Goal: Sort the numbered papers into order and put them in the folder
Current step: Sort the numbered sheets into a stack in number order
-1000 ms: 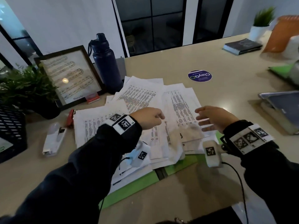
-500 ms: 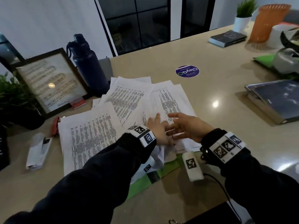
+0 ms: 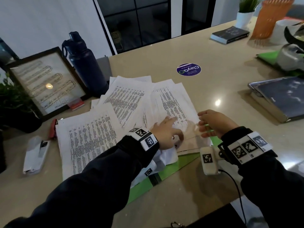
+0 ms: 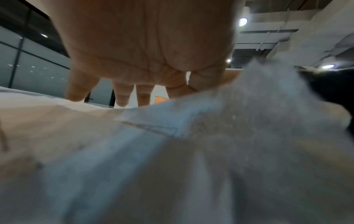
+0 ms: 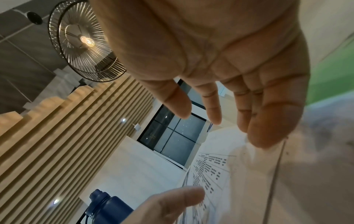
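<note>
Several printed papers [image 3: 128, 102] lie fanned in a loose pile over an open green folder [image 3: 172, 170] on the beige table. My left hand [image 3: 166, 134] rests on the near right part of the pile, fingers spread flat on the top sheets. In the left wrist view its fingers [image 4: 122, 94] point down onto the paper [image 4: 172, 151], which bulges up at the right. My right hand [image 3: 212, 124] hovers at the pile's right edge, fingers straight and holding nothing. The right wrist view shows that palm [image 5: 229, 60] above a printed sheet [image 5: 210, 171], with the folder's green [image 5: 335, 72] beside it.
A dark blue bottle [image 3: 85, 63] and a framed picture [image 3: 46, 83] stand behind the pile. A white stapler-like object [image 3: 36, 153] and a red item [image 3: 53, 129] lie to its left. A dark laptop [image 3: 279, 99] sits at the right, a purple sticker [image 3: 188, 69] beyond.
My left hand has slid right across the pile and flattened onto the sheets. My right hand came in to meet it, then drew a little back to the right edge.
</note>
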A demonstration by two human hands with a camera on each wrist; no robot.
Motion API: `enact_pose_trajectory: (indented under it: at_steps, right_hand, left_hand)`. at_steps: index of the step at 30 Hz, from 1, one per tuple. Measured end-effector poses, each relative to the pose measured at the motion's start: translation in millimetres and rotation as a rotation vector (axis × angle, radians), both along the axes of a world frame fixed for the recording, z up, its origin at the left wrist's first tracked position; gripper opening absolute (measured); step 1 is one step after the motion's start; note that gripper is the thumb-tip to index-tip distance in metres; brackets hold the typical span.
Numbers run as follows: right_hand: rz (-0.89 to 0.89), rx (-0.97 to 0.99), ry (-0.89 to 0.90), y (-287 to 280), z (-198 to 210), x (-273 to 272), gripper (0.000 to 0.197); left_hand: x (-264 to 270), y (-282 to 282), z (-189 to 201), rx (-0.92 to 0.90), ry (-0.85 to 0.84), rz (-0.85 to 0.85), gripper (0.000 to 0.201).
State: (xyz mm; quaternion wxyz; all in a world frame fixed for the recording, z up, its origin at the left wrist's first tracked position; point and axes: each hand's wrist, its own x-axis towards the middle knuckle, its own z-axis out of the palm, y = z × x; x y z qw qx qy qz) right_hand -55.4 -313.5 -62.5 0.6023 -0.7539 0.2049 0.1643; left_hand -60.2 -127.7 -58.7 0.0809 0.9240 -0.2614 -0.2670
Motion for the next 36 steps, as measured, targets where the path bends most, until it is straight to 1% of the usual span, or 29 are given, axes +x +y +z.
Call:
enact_pose_trajectory:
  at_steps: [3,5,7,9,10,13,15,17,18,20,21,22,23,24,25,26,27,28,29,31,32,34,35,36]
  right_hand:
    - [0.014,0.024,0.011,4,0,-2,0.019]
    - [0.032,0.009,0.011,4,-1,-2,0.019]
    - [0.038,-0.043,-0.005,4,-4,0,0.02]
    - [0.029,-0.113,-0.036,3,-9,2,0.024]
    - [0.018,-0.135,-0.047,2,-10,3,0.025]
    - [0.015,-0.138,-0.037,1,-11,3,0.026]
    - [0.046,-0.101,-0.008,3,-10,1,0.027]
    - [0.087,-0.019,0.0,9,-4,-3,0.029]
    - [0.122,0.035,-0.015,13,-2,-5,0.03]
    - [0.22,0.164,-0.08,20,3,-9,0.032]
    - [0.269,0.25,-0.125,23,6,-11,0.034]
    - [0.305,0.341,-0.168,25,9,-13,0.035]
    - [0.32,0.423,-0.2,26,11,-14,0.035]
    - [0.309,0.44,-0.224,25,13,-12,0.034]
    - [0.278,0.382,-0.249,24,13,-9,0.033]
    - [0.223,0.243,-0.264,22,11,-5,0.033]
    - [0.152,0.082,-0.268,17,8,0,0.035]
    - [0.089,-0.067,-0.248,10,5,4,0.038]
    - [0.052,-0.162,-0.209,3,0,7,0.04]
    - [0.051,-0.236,-0.111,-10,-7,10,0.04]
    - [0.057,-0.234,-0.073,-13,-7,8,0.038]
    - [0.066,-0.17,-0.047,-15,-5,6,0.036]
    - [0.077,-0.131,-0.05,-12,-4,5,0.035]
    - [0.092,-0.1,-0.049,-9,-1,3,0.034]
  left_hand:
    - [0,0,-1,0.072,-0.062,-0.103,0.022]
    - [4,4,-4,0.113,-0.136,-0.124,0.026]
    - [7,9,-4,0.077,-0.178,-0.08,0.031]
    - [13,14,-5,0.003,-0.22,0.039,0.023]
    - [16,17,-6,-0.006,-0.232,0.111,0.023]
    - [20,24,-5,0.021,-0.266,0.24,0.037]
    - [19,26,-3,0.018,-0.233,0.265,0.036]
    - [18,26,-2,0.021,-0.21,0.214,0.023]
    - [18,27,-4,0.01,-0.187,0.194,0.025]
    - [16,26,-6,-0.046,-0.14,0.178,0.065]
    - [15,23,-7,-0.057,-0.147,0.176,0.079]
    - [13,21,-8,-0.041,-0.169,0.181,0.085]
    - [12,17,-7,-0.016,-0.194,0.195,0.083]
    - [12,15,-8,0.007,-0.224,0.223,0.072]
    - [12,13,-7,0.014,-0.259,0.251,0.056]
    - [11,11,-4,0.017,-0.295,0.274,0.041]
    - [12,11,-2,0.014,-0.321,0.292,0.031]
    - [12,12,-1,0.003,-0.333,0.306,0.027]
    - [12,12,-1,-0.012,-0.333,0.315,0.027]
    - [13,13,0,-0.048,-0.319,0.316,0.037]
    - [13,13,-1,-0.065,-0.313,0.307,0.049]
    - [12,12,0,-0.106,-0.325,0.246,0.081]
    - [12,11,0,-0.126,-0.349,0.197,0.092]
    - [12,9,0,-0.137,-0.366,0.143,0.095]
